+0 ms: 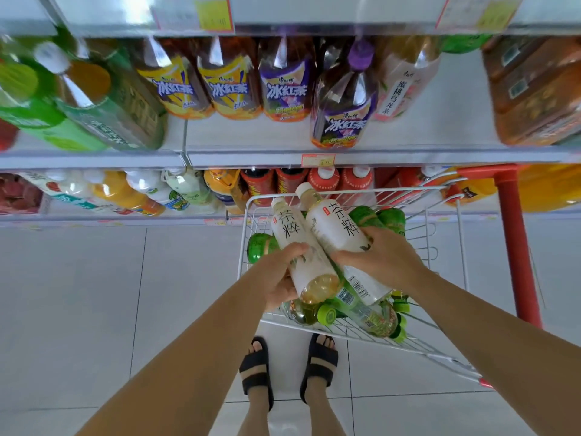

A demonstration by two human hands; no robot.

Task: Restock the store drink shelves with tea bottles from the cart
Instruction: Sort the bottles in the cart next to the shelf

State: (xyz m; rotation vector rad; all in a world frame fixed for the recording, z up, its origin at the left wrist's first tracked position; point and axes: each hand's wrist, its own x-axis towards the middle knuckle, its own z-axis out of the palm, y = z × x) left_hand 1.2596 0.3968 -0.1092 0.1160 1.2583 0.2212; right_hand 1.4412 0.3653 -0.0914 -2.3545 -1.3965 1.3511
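Here each of the hands carries one bottle. The left hand (pixel 281 275) curls round the lower body of the left tea bottle (pixel 290 231), thumb across the label. The right hand (pixel 382 258) wraps over the lower part of the right tea bottle (pixel 336 228), hiding its base. Both bottles hang above the cart (pixel 421 228), the left one nearer its left edge and the right one over its middle. They are clear of the green bottles (pixel 261 247) lying in the basket.

Gripping low leaves the caps and shoulders free, which I judge suits sliding them cap-up onto a shelf. Taking one per hand halves the trips.

The two lie almost parallel, side by side and touching or nearly so. Each long axis runs from the person toward the shelves, tilted a little left. The white caps point at the lower shelf (pixel 94 220) and the bases point back at the person. The left bottle's pale yellow base faces the camera.

The middle shelf (pixel 456 121) shows a bare stretch toward its right end, beside the large iced tea bottles (pixel 229 86). Which shelf these two belong on, I cannot tell.
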